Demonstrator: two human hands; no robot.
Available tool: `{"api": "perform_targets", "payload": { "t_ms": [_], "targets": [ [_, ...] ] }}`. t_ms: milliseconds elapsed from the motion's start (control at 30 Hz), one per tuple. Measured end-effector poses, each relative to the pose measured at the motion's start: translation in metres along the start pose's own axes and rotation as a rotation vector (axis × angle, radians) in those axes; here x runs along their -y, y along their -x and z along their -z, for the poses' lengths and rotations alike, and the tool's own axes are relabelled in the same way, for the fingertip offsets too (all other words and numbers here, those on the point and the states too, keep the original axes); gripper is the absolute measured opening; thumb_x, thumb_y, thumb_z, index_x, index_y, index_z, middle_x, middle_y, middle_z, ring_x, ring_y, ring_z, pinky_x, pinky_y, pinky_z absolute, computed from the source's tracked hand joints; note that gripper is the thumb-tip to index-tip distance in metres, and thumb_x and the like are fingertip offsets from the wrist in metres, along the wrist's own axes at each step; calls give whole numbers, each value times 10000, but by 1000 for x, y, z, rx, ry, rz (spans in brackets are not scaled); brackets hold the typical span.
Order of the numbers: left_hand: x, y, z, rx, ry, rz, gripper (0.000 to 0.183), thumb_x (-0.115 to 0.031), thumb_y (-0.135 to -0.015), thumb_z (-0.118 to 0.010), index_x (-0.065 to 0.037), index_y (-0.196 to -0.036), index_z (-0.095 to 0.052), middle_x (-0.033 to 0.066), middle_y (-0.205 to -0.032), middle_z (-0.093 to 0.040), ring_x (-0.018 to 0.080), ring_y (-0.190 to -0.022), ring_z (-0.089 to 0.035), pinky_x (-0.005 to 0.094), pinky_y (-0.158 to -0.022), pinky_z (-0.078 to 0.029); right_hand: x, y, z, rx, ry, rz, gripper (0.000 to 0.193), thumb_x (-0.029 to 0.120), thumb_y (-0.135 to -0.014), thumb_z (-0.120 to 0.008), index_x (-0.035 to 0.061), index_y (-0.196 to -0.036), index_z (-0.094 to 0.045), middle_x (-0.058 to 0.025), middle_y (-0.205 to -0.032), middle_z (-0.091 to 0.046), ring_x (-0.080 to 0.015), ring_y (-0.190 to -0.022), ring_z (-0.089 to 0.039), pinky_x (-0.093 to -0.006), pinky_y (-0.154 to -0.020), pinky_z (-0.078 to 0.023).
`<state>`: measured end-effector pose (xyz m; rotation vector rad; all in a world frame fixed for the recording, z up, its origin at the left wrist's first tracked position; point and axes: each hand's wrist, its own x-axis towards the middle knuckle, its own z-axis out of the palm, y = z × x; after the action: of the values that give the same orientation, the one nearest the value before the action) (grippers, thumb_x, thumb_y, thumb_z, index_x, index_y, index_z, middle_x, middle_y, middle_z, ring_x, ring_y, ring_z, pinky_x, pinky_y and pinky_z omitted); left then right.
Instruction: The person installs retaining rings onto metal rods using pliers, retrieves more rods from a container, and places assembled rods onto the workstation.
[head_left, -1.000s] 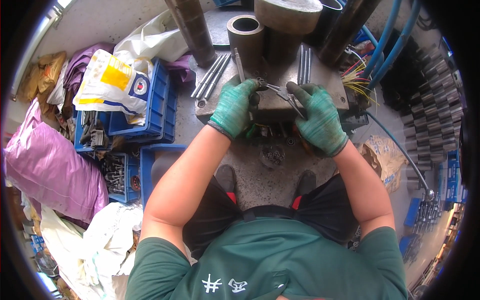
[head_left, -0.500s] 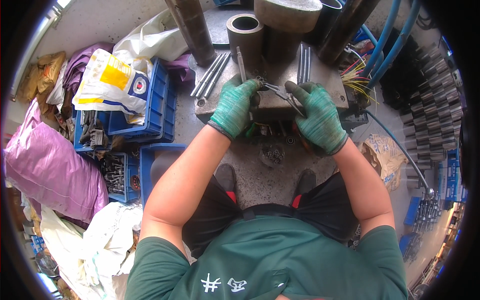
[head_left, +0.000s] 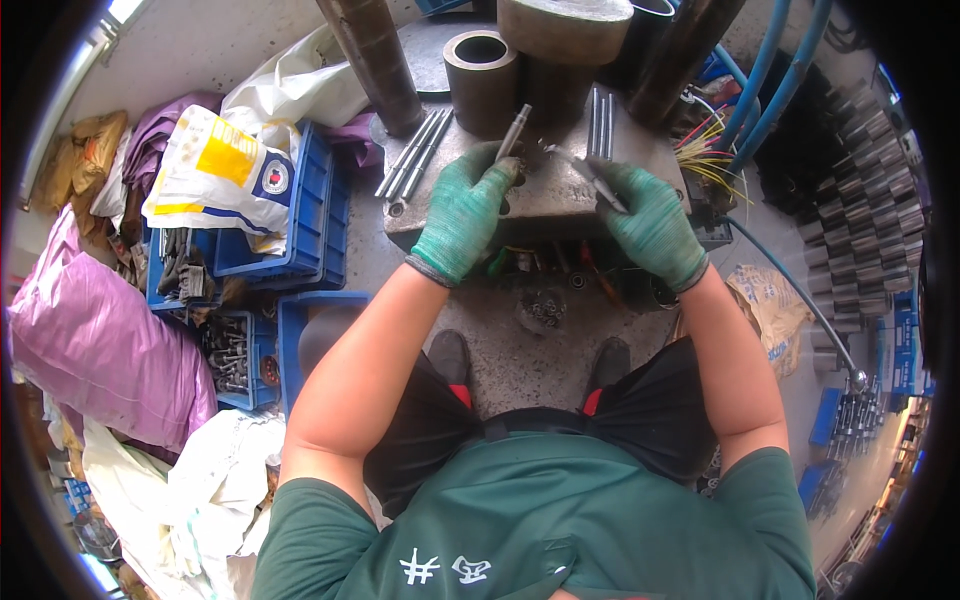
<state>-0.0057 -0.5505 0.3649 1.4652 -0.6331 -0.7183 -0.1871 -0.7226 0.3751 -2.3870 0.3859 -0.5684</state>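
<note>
Both my hands wear green knit gloves with dark, dirty fingertips. My left hand point(head_left: 462, 210) is closed round a slim steel rod point(head_left: 514, 132) with a stepped end, which points up and tilts to the right. My right hand point(head_left: 650, 222) grips metal pliers point(head_left: 588, 175), their tips aimed at the rod but apart from it. Whether a small ring sits on the plier tips is too small to tell. Both hands are over the near edge of a thick steel plate point(head_left: 657, 155). Several similar rods point(head_left: 415, 155) lie on its left side, and more rods point(head_left: 600, 122) lie right of the middle.
A hollow steel cylinder point(head_left: 480, 62) and a heavy round block point(head_left: 566, 30) stand behind the hands, between two thick columns point(head_left: 375, 65). Blue crates point(head_left: 315, 210) and sacks point(head_left: 110, 330) crowd the left. Stacked metal cylinders point(head_left: 865, 220) and blue hoses point(head_left: 785, 85) are at right.
The plier tips have drawn away from the rod, and the two hands are farther apart. The rod now leans right instead of standing nearly upright. The pliers have turned slightly in my right hand.
</note>
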Motion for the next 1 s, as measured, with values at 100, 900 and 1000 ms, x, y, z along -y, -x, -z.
{"api": "perform_targets", "payload": {
  "t_ms": [100,900,1000],
  "targets": [
    [8,0,7,-11,-116,-56,358,-148,-1026,-604,18,-1336,-674,116,-1044,-730,163,-882,-657,315,-807,-548,10,-4,15,45,-113,-242,505,111,-917,-716,21,-1409,-644,-212,-1248,-729,-272,-1148,-721,-359,-990,-544],
    [-7,8,13,338,-141,136,371,-140,-1047,-552,18,-1363,-667,113,-1115,-754,132,-958,-700,270,-840,-566,21,-5,35,492,-42,-85,562,96,-809,-718,9,-1363,-676,-214,-1134,-764,-264,-1030,-753,-372,-942,-566],
    [-8,6,17,369,-106,198,382,-140,-1044,-548,24,-1371,-657,106,-1043,-755,125,-861,-704,262,-756,-568,24,-5,36,517,-57,-125,571,84,-802,-712,1,-1365,-671,-215,-1137,-763,-255,-1038,-750,-370,-944,-567]
  ]
}}
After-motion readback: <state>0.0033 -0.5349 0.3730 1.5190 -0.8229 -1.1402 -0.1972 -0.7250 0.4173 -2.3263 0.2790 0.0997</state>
